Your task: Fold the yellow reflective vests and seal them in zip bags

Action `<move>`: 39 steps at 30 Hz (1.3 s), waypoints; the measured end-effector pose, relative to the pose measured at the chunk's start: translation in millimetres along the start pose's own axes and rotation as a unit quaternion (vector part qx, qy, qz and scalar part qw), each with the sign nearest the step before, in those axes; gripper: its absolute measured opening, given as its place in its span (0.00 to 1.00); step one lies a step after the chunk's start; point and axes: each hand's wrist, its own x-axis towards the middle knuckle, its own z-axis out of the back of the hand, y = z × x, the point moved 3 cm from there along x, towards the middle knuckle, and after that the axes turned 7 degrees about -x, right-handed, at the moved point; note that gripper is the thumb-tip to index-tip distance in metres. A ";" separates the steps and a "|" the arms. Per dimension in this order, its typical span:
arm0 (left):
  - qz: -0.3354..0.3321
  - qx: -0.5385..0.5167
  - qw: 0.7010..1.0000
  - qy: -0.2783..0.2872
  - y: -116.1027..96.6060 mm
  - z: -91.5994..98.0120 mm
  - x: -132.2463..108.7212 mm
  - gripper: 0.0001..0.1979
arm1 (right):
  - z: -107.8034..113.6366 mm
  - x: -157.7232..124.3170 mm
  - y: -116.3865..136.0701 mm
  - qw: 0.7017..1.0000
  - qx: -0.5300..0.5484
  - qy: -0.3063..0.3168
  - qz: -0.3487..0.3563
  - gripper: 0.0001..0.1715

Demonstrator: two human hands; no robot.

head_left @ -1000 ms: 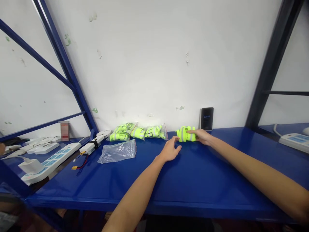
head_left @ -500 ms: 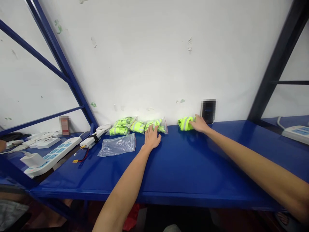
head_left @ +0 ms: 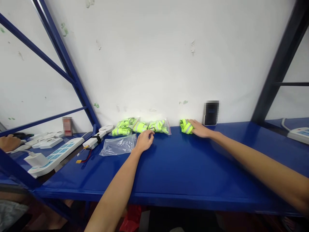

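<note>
My right hand (head_left: 201,129) rests at the right end of a rolled neon-yellow reflective vest (head_left: 185,126), fingers over its top and side; the thumb is hidden. My left hand (head_left: 144,141) is loosely curled, its thumb apart from the fingers, with nothing visible in it. It is just right of an empty clear zip bag (head_left: 118,145) lying flat on the blue table (head_left: 169,174). Behind my left hand, several bagged yellow vests stand in a row along the wall, among them a bag with a red-edged seal (head_left: 158,126) and a stacked pair (head_left: 123,126).
A dark-screened device (head_left: 211,113) leans against the wall on the right. Left of the bags are a white fan (head_left: 106,129), a white battery pack (head_left: 90,142) with wires, and a power strip (head_left: 58,156). Another person's hand (head_left: 9,143) shows beyond the blue frame post.
My left hand has drawn back from the bagged vests toward the empty bag, its fingers curling. My right hand has shifted further over the rolled vest, covering more of it.
</note>
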 end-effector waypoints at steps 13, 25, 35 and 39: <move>-0.008 -0.024 0.999 0.032 -11.3 -16.7 4.0 0.12 | 20.1 -69.3 72.6 0.985 -0.042 -0.044 0.163 0.24; -0.095 -0.139 0.983 0.079 -22.5 -24.2 -1.9 0.17 | -73.7 41.6 113.9 0.914 0.344 0.066 -0.206 0.18; -0.149 -0.015 0.985 -0.083 -72.6 1.6 -11.5 0.10 | -48.7 -45.5 111.2 0.932 0.356 0.066 0.015 0.12; -0.174 -0.008 0.984 -0.027 -94.0 -7.5 -16.7 0.08 | -35.1 -72.3 114.3 0.948 0.304 0.019 0.088 0.16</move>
